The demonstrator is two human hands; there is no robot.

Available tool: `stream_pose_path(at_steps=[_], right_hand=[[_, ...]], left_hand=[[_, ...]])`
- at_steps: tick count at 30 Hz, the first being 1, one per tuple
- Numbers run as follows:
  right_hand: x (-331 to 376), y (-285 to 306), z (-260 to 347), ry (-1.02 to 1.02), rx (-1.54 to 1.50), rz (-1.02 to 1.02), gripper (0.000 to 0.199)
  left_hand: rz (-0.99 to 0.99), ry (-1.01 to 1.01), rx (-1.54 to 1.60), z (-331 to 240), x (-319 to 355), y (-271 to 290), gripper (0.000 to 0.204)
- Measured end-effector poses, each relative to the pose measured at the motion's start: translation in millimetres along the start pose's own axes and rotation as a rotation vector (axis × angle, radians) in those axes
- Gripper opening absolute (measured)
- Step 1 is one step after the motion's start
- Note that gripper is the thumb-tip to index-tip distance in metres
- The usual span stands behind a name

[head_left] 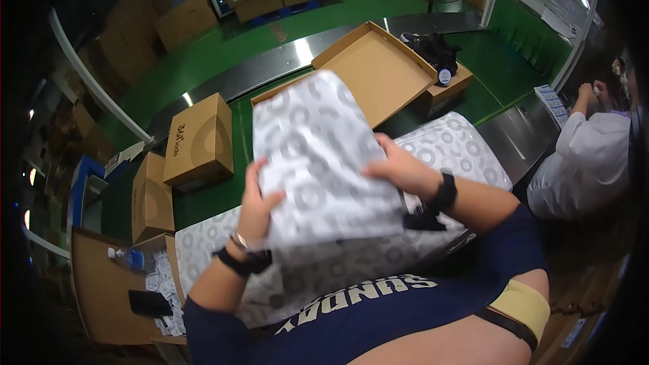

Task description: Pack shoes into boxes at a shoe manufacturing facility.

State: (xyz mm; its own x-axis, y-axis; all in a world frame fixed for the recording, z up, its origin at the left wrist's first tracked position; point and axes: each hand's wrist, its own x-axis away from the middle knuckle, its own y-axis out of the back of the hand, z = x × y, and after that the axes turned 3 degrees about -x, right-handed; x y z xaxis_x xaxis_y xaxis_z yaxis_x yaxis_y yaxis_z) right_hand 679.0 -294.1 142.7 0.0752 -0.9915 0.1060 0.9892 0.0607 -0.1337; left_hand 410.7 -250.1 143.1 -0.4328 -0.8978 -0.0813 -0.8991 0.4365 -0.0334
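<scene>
Standing open beyond the hands, a brown box shows me its bare inner face on the right, while the white bundle hides most of what lies to its left. Near my lower left, an open carton holds many small white packets; a clear bottle lies across its upper part and a black phone-like slab rests over the packets. Two closed brown cartons stand side by side on the green worktop, so I cannot tell their contents. At upper right, dark shoes sit on another brown box.

The bundle, printed with grey rings, is blurred, and I cannot make out whether anything is wrapped inside. More ring-printed sheets spread beneath and beside it, partly covered by my forearms. A black item under my right wrist is too obscured to name, and a co-worker is cut off at the right.

I have the bundle raised in front of me, over the sheets and before the open box. My left hand pinches its left edge, thumb across the upper face; my right hand pinches the opposite edge, thumb likewise on top, both forearms angling inward
</scene>
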Motion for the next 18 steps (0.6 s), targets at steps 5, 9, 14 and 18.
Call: stream_pose_path(at_steps=[5, 9, 14, 18], right_hand=[[-135, 36, 18, -0.104, -0.182, 0.010, 0.045], [-194, 35, -43, 0.042, 0.542, -0.117, 0.053], [-126, 7, -57, 0.507, 1.190, 0.212, 0.056], [-68, 39, -33, 0.376, 1.273, 0.380, 0.054]], left_hand=[[-0.060, 0.127, 0.144, 26, -148, 35, 0.056], [0.303, -0.103, -1.542, 123, -201, 92, 0.061], [-0.224, 0.289, -1.556, 78, -120, 87, 0.077], [-0.412, 0.189, -1.367, 28, -56, 161, 0.041]])
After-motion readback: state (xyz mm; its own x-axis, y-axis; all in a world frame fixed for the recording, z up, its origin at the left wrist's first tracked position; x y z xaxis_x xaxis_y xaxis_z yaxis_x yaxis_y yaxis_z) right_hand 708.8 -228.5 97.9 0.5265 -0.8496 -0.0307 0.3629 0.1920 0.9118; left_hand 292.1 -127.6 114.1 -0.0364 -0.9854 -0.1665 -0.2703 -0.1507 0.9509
